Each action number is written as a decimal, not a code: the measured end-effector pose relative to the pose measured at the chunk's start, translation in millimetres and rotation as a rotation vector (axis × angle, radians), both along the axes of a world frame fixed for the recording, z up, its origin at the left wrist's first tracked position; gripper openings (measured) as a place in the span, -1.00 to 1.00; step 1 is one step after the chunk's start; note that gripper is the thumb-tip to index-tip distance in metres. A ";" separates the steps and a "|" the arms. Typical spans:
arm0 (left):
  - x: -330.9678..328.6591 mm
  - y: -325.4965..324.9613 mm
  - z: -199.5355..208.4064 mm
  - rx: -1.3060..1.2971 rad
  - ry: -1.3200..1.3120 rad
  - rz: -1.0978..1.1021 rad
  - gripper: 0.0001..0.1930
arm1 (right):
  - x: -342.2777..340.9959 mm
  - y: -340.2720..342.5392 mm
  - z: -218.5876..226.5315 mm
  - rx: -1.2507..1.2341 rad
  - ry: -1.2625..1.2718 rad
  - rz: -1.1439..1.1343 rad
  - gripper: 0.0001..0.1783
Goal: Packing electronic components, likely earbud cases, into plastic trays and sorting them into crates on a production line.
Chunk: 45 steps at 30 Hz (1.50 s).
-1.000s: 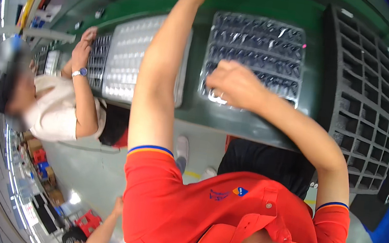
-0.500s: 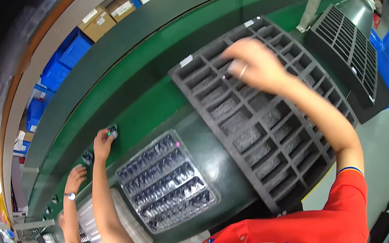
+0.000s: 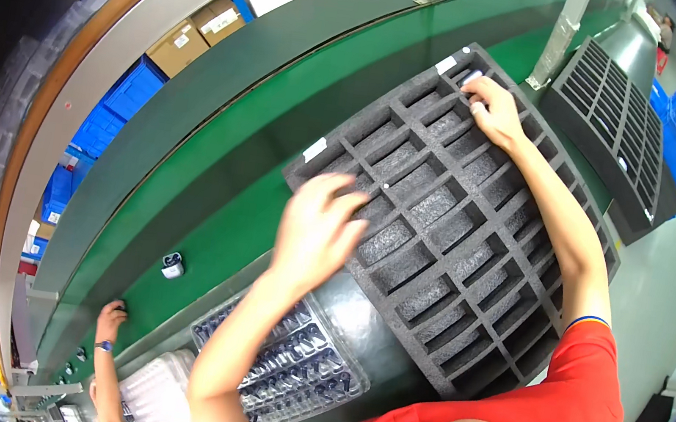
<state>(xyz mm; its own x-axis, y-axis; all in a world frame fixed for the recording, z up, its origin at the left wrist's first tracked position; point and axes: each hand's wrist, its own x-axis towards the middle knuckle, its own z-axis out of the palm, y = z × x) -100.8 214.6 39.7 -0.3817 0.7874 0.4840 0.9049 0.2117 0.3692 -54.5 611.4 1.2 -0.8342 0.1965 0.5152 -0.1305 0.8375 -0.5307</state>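
A big grey foam tray (image 3: pixel 405 126) with many rectangular compartments lies slantwise before me. At its far corner my right hand (image 3: pixel 494 114) pinches a small pale rounded piece (image 3: pixel 471 78) in a corner compartment. My left hand (image 3: pixel 317 230) is over the tray's left edge, fingers apart and somewhat blurred, with nothing visible in it. On the green belt to the left lies a small case (image 3: pixel 172 265), which looks like an opened earbud case with a dark inside. Partly behind my left forearm sits a clear plastic blister tray (image 3: pixel 317 370) full of small dark shiny parts.
A second compartmented foam tray (image 3: pixel 616 111) stands at the far right, near a metal post (image 3: pixel 561 44). At the left another person's hand (image 3: pixel 112 318) touches a dark item on the belt. Cartons (image 3: pixel 179 45) and blue bins (image 3: pixel 134 88) fill a shelf beyond the belt.
My right hand has moved from the tray's left part to its far corner. My left hand has let go of the small case on the belt and come over the tray.
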 end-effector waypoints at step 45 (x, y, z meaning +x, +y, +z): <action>241.5 -167.2 -8.1 0.646 -0.892 0.455 -0.30 | 137.0 -372.1 70.4 -0.131 -0.083 0.972 -0.75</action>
<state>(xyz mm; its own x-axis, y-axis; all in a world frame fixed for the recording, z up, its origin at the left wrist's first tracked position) 140.7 47.4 31.6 -0.9659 0.2010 0.1633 0.1649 -0.0092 0.9863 82.6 239.2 71.6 -0.6955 -0.5431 0.4705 -0.6893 0.3195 -0.6502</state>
